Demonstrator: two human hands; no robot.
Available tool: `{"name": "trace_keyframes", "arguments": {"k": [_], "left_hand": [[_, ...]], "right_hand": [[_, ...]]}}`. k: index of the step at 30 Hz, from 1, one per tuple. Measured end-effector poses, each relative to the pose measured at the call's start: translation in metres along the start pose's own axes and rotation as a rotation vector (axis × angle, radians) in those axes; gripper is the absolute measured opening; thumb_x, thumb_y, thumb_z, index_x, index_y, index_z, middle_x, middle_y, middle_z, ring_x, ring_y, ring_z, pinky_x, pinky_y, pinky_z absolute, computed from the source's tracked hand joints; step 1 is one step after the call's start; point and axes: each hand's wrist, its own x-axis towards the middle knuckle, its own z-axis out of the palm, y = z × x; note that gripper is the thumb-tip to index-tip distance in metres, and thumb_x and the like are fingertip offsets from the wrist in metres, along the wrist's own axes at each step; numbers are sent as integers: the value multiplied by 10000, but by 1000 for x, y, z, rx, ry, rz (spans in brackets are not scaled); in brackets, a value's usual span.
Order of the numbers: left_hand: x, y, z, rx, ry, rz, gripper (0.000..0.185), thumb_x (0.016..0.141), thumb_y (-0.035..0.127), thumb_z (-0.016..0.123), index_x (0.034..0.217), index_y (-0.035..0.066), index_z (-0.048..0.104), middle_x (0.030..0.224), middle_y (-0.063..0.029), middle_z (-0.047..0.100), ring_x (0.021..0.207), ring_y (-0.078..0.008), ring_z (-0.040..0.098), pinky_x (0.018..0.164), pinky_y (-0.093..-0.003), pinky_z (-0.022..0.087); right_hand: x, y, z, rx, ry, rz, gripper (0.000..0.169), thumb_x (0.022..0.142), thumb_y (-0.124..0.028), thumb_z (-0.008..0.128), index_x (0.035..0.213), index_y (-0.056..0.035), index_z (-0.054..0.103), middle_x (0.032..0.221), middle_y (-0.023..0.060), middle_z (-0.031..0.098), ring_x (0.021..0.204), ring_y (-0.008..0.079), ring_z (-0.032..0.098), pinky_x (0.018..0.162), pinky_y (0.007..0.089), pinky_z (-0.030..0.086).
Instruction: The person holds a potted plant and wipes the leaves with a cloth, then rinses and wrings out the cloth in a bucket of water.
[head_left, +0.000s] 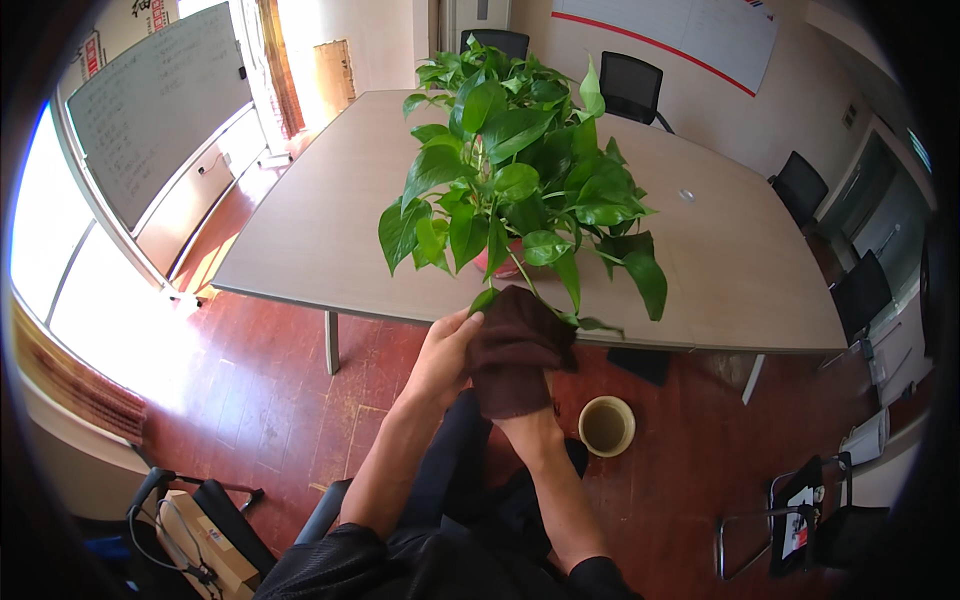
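Note:
A leafy green pothos plant (525, 165) stands in a red pot (504, 259) on the light wooden table (322, 217). At the table's near edge, my left hand (444, 352) pinches a green leaf (484, 300) between thumb and fingers. A dark brown cloth (517, 352) covers most of my right hand (534, 431), which holds it against the trailing stems close to that leaf. The fingers under the cloth are hidden.
On the red wooden floor, right of my legs, stands a round container (606, 426) with murky liquid. A small clear round object (686, 196) lies on the table. Black chairs (630, 84) stand around it; a whiteboard (161, 112) is at the left, a cardboard box (206, 544) lower left.

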Motion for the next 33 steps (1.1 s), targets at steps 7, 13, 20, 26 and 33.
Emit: {"name": "trace_keyframes", "arguments": {"k": [7, 13, 20, 26, 33], "left_hand": [[1, 0, 1, -230, 89, -44, 365, 1074, 162, 447, 1375, -16, 552, 1324, -134, 642, 1194, -235, 631, 1055, -381, 492], [-11, 6, 23, -282, 104, -38, 389, 1078, 157, 425, 1412, -20, 520, 1407, -130, 590, 1279, -245, 575, 1098, -402, 459], [3, -16, 3, -356, 26, 113, 435, 1076, 201, 434, 1456, -6, 475, 1435, -132, 556, 1293, -248, 551, 1138, -392, 407], [-7, -12, 19, -299, 12, 32, 471, 1066, 219, 430, 1481, -3, 449, 1457, -118, 535, 1312, -237, 528, 1156, -388, 383], [2, -21, 1, -249, -42, 110, 514, 1069, 278, 424, 1503, 2, 415, 1466, -124, 525, 1334, -251, 510, 1170, -399, 362]], "right_hand": [[14, 4, 1, 144, 17, 23, 466, 810, -64, 678, 1272, -38, 626, 1240, 126, 643, 1173, 279, 601, 1059, 419, 446], [-15, -15, 8, 406, 28, 340, 392, 916, -105, 591, 1296, -11, 578, 1233, 147, 605, 1188, 297, 561, 1067, 405, 420], [-28, -18, 5, 389, 38, 245, 395, 860, -93, 637, 1239, -14, 560, 1149, 143, 603, 1109, 304, 574, 972, 392, 459], [-20, -4, 0, 82, -47, 65, 390, 828, -99, 668, 1190, -20, 546, 1093, 136, 602, 1060, 293, 586, 903, 378, 489], [22, -35, -23, -208, -278, 176, 416, 867, -163, 635, 1236, -6, 523, 1211, 167, 581, 1156, 321, 561, 1001, 415, 463]]}}
